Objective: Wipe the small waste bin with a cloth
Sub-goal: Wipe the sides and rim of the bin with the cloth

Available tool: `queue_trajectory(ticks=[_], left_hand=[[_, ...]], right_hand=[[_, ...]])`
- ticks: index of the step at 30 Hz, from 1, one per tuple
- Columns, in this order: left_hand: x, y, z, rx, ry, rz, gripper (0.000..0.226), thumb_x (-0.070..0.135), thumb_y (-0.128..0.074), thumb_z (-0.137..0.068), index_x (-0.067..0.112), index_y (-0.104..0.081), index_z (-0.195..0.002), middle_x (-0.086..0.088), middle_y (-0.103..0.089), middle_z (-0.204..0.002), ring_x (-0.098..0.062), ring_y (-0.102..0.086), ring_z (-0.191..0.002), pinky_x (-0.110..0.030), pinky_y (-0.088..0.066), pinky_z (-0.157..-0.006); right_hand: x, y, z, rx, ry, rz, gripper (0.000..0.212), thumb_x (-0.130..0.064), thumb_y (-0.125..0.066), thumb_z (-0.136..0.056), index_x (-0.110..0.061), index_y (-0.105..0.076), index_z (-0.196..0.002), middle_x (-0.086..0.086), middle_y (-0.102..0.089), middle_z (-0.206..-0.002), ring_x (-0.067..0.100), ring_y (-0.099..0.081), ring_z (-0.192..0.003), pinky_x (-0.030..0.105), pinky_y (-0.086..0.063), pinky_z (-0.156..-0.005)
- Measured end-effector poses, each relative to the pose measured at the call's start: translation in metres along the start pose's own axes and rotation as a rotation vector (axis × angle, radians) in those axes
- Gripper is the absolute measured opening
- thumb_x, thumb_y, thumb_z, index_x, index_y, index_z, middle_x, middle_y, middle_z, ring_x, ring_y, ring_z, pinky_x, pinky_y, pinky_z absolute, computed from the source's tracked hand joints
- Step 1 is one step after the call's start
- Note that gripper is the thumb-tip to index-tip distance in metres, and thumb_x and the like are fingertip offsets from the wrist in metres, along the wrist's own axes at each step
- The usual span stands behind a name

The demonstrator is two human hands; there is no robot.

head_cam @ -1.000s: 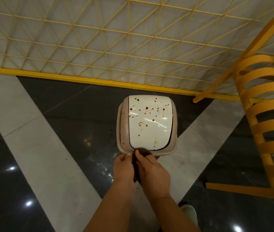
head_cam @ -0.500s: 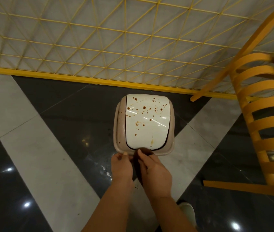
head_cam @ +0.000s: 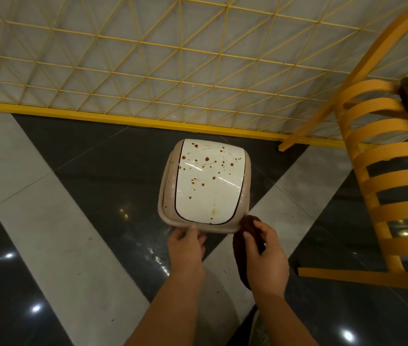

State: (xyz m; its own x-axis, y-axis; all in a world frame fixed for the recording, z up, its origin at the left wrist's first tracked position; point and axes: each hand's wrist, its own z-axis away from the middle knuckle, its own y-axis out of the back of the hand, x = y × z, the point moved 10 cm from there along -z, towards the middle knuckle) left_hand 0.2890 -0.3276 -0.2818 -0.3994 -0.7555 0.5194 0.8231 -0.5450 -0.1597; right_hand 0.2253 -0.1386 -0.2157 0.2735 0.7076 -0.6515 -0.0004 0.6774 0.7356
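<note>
The floor point(head_cam: 48, 245) is glossy, with dark grey tiles crossed by broad light grey bands that carry bright reflections of lamps. A yellow wire mesh panel point(head_cam: 148, 58) with a solid yellow bottom rail runs along the far edge of the floor, in front of a pale wall.

The small waste bin point(head_cam: 204, 187) stands on the floor near the middle of the view, just in front of the bottom rail. Its body is beige. Its white swing lid point(head_cam: 208, 186) is curved, glossy and spattered with many small brown spots, densest on the far half; a faint yellowish streak runs down toward the near edge.

The left hand point(head_cam: 185, 248) grips the near rim of the bin at its left part: the thumb lies on top of the rim and the fingers are curled beneath it.

The right hand point(head_cam: 264, 248) holds a dark brown cloth point(head_cam: 249, 226), with thumb and fingers closed around it. The top of the cloth touches the near right corner of the bin; the rest hangs below the hand.

At the right edge stands a yellow slatted chair point(head_cam: 385, 183) with curved horizontal bands, well apart from the bin.
</note>
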Motion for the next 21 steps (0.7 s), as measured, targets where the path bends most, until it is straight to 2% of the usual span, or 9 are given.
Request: queue_trajectory(ticks=[4, 7, 9, 11, 13, 16, 17, 19, 21], left_hand=[[-0.019, -0.014, -0.001, -0.018, 0.027, -0.036, 0.029, 0.011, -0.06, -0.092, 0.009, -0.057, -0.121, -0.015, -0.069, -0.114, -0.025, -0.068, -0.1, -0.039, -0.054, -0.091], [-0.014, -0.012, -0.006, -0.01, 0.015, -0.009, 0.028, 0.006, -0.055, -0.096, 0.005, -0.054, -0.124, -0.018, -0.068, -0.112, -0.022, -0.069, -0.091, -0.03, -0.053, -0.077], [-0.008, -0.012, -0.003, -0.018, -0.006, 0.008, 0.031, 0.005, -0.053, -0.097, 0.004, -0.049, -0.127, -0.019, -0.065, -0.115, -0.02, -0.067, -0.089, -0.029, -0.049, -0.078], [-0.005, -0.011, -0.002, -0.018, -0.026, 0.004, 0.032, 0.005, -0.052, -0.097, 0.005, -0.047, -0.128, -0.02, -0.063, -0.118, -0.022, -0.067, -0.093, -0.029, -0.049, -0.077], [-0.006, -0.009, -0.003, -0.004, -0.038, -0.002, 0.03, 0.004, -0.051, -0.097, 0.006, -0.047, -0.127, -0.021, -0.064, -0.116, -0.028, -0.068, -0.097, -0.03, -0.053, -0.075], [-0.004, -0.005, -0.005, 0.031, -0.058, -0.016, 0.026, 0.003, -0.053, -0.095, 0.007, -0.047, -0.121, -0.026, -0.064, -0.116, -0.036, -0.067, -0.101, -0.044, -0.056, -0.088], [-0.003, -0.005, -0.005, 0.028, -0.058, -0.015, 0.026, 0.003, -0.053, -0.095, 0.007, -0.048, -0.121, -0.026, -0.064, -0.115, -0.036, -0.067, -0.101, -0.044, -0.056, -0.087], [-0.003, -0.007, -0.002, 0.003, -0.045, -0.01, 0.027, 0.003, -0.051, -0.097, 0.007, -0.046, -0.123, -0.024, -0.065, -0.113, -0.032, -0.07, -0.095, -0.034, -0.058, -0.073], [-0.002, -0.01, 0.002, -0.012, -0.037, -0.006, 0.027, 0.004, -0.049, -0.098, 0.009, -0.045, -0.123, -0.022, -0.066, -0.113, -0.029, -0.071, -0.092, -0.026, -0.053, -0.063]], right_hand=[[-0.016, -0.023, 0.013, -0.087, 0.109, 0.03, 0.027, -0.033, -0.059, -0.091, -0.033, -0.06, -0.118, -0.011, -0.063, -0.117, -0.001, -0.051, -0.095, 0.015, -0.038, -0.084], [-0.014, -0.016, 0.006, -0.087, 0.156, 0.107, 0.025, -0.031, -0.059, -0.091, -0.031, -0.064, -0.116, -0.008, -0.065, -0.113, -0.001, -0.05, -0.088, 0.013, -0.037, -0.077], [-0.003, -0.005, -0.005, -0.043, 0.064, 0.052, 0.025, -0.03, -0.059, -0.091, -0.028, -0.064, -0.116, -0.003, -0.066, -0.115, 0.003, -0.052, -0.088, 0.018, -0.041, -0.081], [-0.005, -0.008, -0.005, -0.028, 0.048, 0.032, 0.025, -0.029, -0.06, -0.091, -0.027, -0.064, -0.116, -0.002, -0.066, -0.115, 0.004, -0.054, -0.091, 0.02, -0.042, -0.084], [-0.018, -0.022, 0.007, -0.062, 0.082, 0.029, 0.024, -0.03, -0.059, -0.091, -0.028, -0.065, -0.115, -0.006, -0.066, -0.114, 0.002, -0.053, -0.092, 0.016, -0.04, -0.084], [-0.027, -0.042, 0.026, -0.159, 0.143, 0.112, 0.022, -0.034, -0.056, -0.092, -0.034, -0.064, -0.112, -0.013, -0.066, -0.11, 0.001, -0.057, -0.089, 0.006, -0.035, -0.073], [-0.025, -0.043, 0.025, -0.167, 0.158, 0.141, 0.021, -0.035, -0.056, -0.092, -0.035, -0.065, -0.111, -0.013, -0.066, -0.108, 0.002, -0.059, -0.088, 0.006, -0.036, -0.071], [-0.019, -0.034, 0.015, -0.123, 0.136, 0.115, 0.021, -0.033, -0.058, -0.091, -0.033, -0.067, -0.11, -0.01, -0.068, -0.107, 0.005, -0.061, -0.087, 0.012, -0.041, -0.074], [-0.013, -0.022, 0.002, -0.06, 0.082, 0.041, 0.021, -0.03, -0.06, -0.091, -0.031, -0.067, -0.11, -0.007, -0.068, -0.108, 0.004, -0.059, -0.087, 0.016, -0.043, -0.077]])
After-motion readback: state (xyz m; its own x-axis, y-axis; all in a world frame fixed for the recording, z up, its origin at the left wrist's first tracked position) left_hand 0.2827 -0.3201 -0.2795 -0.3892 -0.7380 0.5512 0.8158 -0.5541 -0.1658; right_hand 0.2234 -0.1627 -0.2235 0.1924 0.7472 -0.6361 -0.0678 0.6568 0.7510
